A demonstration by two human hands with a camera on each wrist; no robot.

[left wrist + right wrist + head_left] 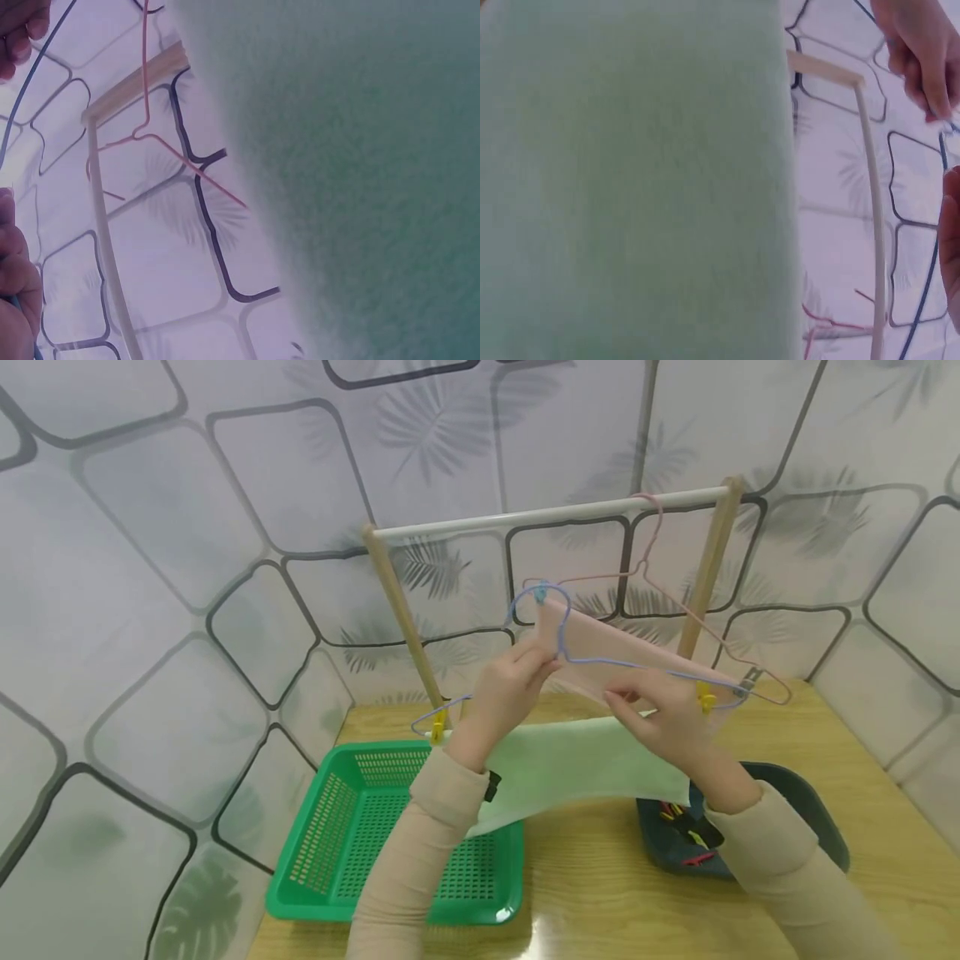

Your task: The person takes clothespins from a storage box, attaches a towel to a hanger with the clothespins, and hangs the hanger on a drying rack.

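My left hand (pixel 513 685) grips a blue wire hanger (pixel 622 662) just below its hook. A light green cloth (pixel 577 760) hangs from this hanger, with a yellow clip (pixel 438 727) at the left end and another yellow clip (pixel 706 697) at the right. Loosely bent, the fingers of my right hand (pixel 663 706) are beside the hanger's right arm and hold nothing. Behind, a pink cloth (pixel 600 647) hangs by clips from a pink hanger (pixel 686 607). In both wrist views the green cloth (pixel 367 180) (pixel 645 180) fills much of the picture.
The pink hanger hooks over a white rod (pixel 517 518) between wooden posts (pixel 708 568). A green plastic basket (pixel 315 852) stands at the left on the wooden table (pixel 585 893). At the right, a dark basin (pixel 817 818) holds several coloured clips (pixel 693 831), partly behind my right forearm.
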